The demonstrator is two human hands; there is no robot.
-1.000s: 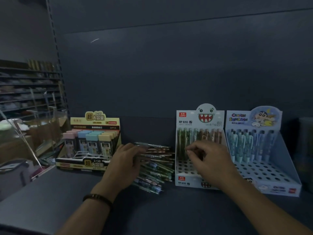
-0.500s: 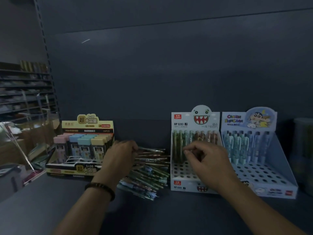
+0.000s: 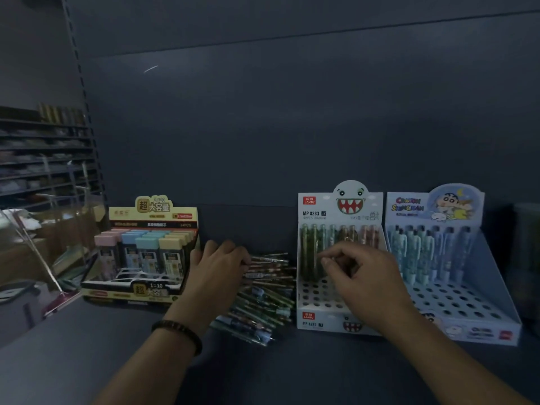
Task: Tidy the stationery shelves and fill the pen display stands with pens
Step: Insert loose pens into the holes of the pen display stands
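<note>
Hands at the monster-face pen stand (image 3: 317,306) on the shelf (image 3: 117,361)
Left hand (image 3: 217,271) grips loose pens (image 3: 270,290) piled just left of it; right hand (image 3: 363,280) pinches among its upright pens (image 3: 309,252), holding one or not, I cannot tell.

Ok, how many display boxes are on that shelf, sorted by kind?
Pen display stands with holes: 2, the monster-face stand and the blue cartoon stand
Yellow box of capped cases: 1
Total: 3
A dark thing at the far right edge is too dim to tell and is not counted.
</note>
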